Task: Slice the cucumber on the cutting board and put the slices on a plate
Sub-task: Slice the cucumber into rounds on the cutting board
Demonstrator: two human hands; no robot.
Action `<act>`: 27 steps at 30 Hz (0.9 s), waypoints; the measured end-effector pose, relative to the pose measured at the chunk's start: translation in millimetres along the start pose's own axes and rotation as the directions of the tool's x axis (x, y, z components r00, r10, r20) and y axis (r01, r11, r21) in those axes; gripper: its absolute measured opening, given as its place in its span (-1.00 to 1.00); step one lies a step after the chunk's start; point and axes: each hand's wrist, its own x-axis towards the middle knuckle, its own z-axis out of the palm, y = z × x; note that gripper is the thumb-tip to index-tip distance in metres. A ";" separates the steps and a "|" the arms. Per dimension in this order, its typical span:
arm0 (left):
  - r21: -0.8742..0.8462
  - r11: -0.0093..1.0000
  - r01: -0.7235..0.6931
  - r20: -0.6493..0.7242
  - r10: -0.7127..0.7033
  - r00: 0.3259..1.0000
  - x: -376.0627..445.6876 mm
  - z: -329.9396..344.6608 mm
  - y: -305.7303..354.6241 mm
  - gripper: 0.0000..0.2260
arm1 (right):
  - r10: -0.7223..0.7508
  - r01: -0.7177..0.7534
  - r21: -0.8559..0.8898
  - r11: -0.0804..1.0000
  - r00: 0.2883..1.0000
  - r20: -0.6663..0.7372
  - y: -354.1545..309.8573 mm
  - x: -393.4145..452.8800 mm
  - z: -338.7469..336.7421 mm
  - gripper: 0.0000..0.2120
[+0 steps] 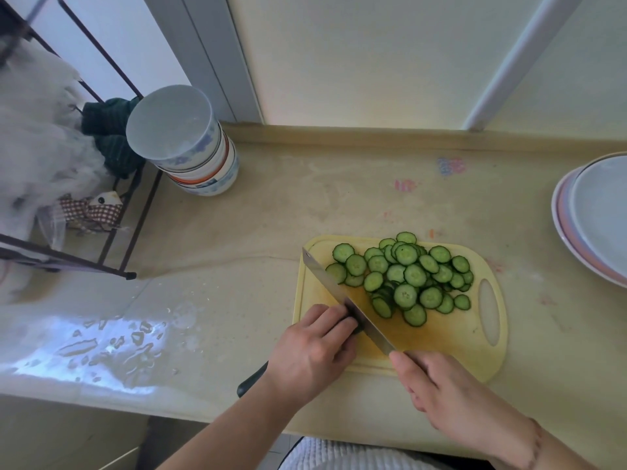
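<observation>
Many cucumber slices (405, 278) heaped on yellow cutting board (451, 337). Left hand (314, 351) fingers curled over cucumber stub (357, 329); right hand (451, 391) fingers wrapped round knife (342, 296) handle. Plates (597, 215) far right.

Left hand (314, 347) knuckles-up, fingers curled under (tips hidden), bare forearm reaching in from below. Right hand (451, 391) closed in a grip, index finger extended forward, wrist angled inward.

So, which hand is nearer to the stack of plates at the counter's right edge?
The right hand. It grips the knife handle at the cutting board's near corner, below the stack of plates. The left hand holds the cucumber end on the board's far-left side.
</observation>
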 end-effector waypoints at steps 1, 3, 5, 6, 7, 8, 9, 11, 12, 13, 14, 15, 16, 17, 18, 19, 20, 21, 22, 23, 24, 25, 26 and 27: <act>0.001 1.000 0.003 0.001 -0.003 1.000 -0.2 0.2 0.0 -0.89 | -0.003 0.002 -0.030 1.000 1.000 -0.005 2.2 4.2 3.2 -0.43; 0.004 1.000 0.010 0.001 -0.010 1.000 -0.4 0.5 -0.4 -0.89 | -0.007 0.006 -0.064 0.998 1.000 -0.009 5.9 10.0 6.7 -0.41; 0.009 1.000 0.016 -0.005 -0.016 1.000 0.1 -0.2 0.3 -0.88 | 0.006 -0.006 -0.040 0.999 1.000 -0.007 5.4 12.6 5.2 -0.42; 0.011 1.000 0.018 -0.008 -0.018 1.000 0.4 -0.5 1.1 -0.88 | 0.019 -0.019 -0.012 1.000 1.000 -0.004 3.9 12.2 3.8 -0.43; 0.014 1.000 0.018 -0.012 -0.018 1.000 0.7 -0.6 1.8 -0.88 | 0.033 -0.033 0.018 0.999 0.999 -0.001 2.6 11.1 2.4 -0.45; 0.019 1.000 0.018 -0.016 -0.018 1.000 1.0 -0.6 2.3 -0.88 | 0.042 -0.042 0.044 0.998 0.999 0.002 1.1 9.7 1.2 -0.46; 0.021 1.000 0.018 -0.016 -0.018 1.000 1.3 -0.7 2.2 -0.89 | 0.047 -0.048 0.066 0.997 0.999 0.006 -1.4 7.6 0.2 -0.47; 0.013 1.000 0.020 -0.015 -0.019 1.000 1.7 -0.9 0.8 -0.90 | 0.043 -0.044 0.090 0.995 0.999 0.007 -6.1 2.1 -1.6 -0.50; 0.010 1.000 0.020 -0.018 -0.020 1.000 1.7 -1.0 -0.2 -0.91 | 0.035 -0.035 0.095 0.995 0.999 0.007 -7.0 -0.9 -2.5 -0.51; 0.009 1.000 0.020 -0.020 -0.020 1.000 1.5 -0.9 -0.9 -0.91 | 0.030 -0.031 0.101 0.994 0.999 0.009 -7.1 -3.7 -3.7 -0.51; 0.009 1.000 0.018 -0.018 -0.017 1.000 1.4 -0.7 -0.9 -0.91 | 0.030 -0.031 0.111 0.993 0.999 0.011 -7.3 -5.7 -5.0 -0.51; 0.010 1.000 0.013 -0.016 -0.013 1.000 1.0 -0.3 -0.4 -0.91 | 0.030 -0.032 0.117 0.993 0.999 0.016 -7.5 -7.2 -6.2 -0.51; 0.010 1.000 0.009 -0.015 -0.009 1.000 0.6 -0.1 0.1 -0.91 | 0.029 -0.031 0.111 0.993 0.999 0.020 -7.7 -8.0 -7.0 -0.51; 0.009 1.000 0.008 -0.015 -0.008 1.000 0.4 -0.1 0.5 -0.91 | 0.027 -0.029 0.097 0.995 0.999 0.023 -7.6 -8.5 -7.4 -0.50; 0.007 1.000 0.010 -0.016 -0.010 1.000 0.5 -0.2 0.5 -0.91 | 0.023 -0.025 0.085 0.996 0.999 0.023 -7.6 -8.9 -7.8 -0.50; 0.007 1.000 0.013 -0.017 -0.012 1.000 0.5 -0.1 0.5 -0.91 | 0.019 -0.020 0.083 0.996 1.000 0.021 -7.6 -9.6 -8.0 -0.50; 0.006 1.000 0.015 -0.018 -0.015 1.000 0.6 -0.1 0.6 -0.92 | 0.015 -0.017 0.087 0.996 1.000 0.019 -7.9 -10.3 -8.5 -0.49; 0.006 1.000 0.016 -0.017 -0.015 1.000 0.4 -0.1 0.6 -0.92 | 0.014 -0.016 0.093 0.996 1.000 0.018 -8.5 -11.2 -9.1 -0.48; 0.006 1.000 0.016 -0.016 -0.016 1.000 0.1 -0.2 0.6 -0.92 | 0.016 -0.018 0.096 0.995 1.000 0.019 -9.3 -12.1 -9.6 -0.47; 0.006 1.000 0.016 -0.015 -0.016 1.000 -0.2 -0.3 0.7 -0.92 | 0.017 -0.019 0.094 0.995 1.000 0.021 -9.9 -12.7 -10.0 -0.47; 0.005 1.000 0.017 -0.016 -0.017 1.000 -0.3 -0.3 0.7 -0.92 | 0.014 -0.016 0.088 0.996 1.000 0.021 -10.1 -12.9 -10.1 -0.46; 0.003 1.000 0.018 -0.017 -0.017 1.000 -0.5 -0.2 0.7 -0.92 | 0.012 -0.014 0.082 0.997 1.000 0.022 -10.1 -13.0 -10.0 -0.46; 0.001 1.000 0.019 -0.018 -0.019 1.000 -0.5 0.0 0.6 -0.92 | 0.011 -0.013 0.079 0.997 1.000 0.024 -10.1 -12.6 -9.7 -0.46; 0.000 1.000 0.022 -0.019 -0.022 1.000 -0.4 0.0 0.6 -0.92 | 0.011 -0.013 0.077 0.997 1.000 0.027 -10.2 -12.2 -9.6 -0.47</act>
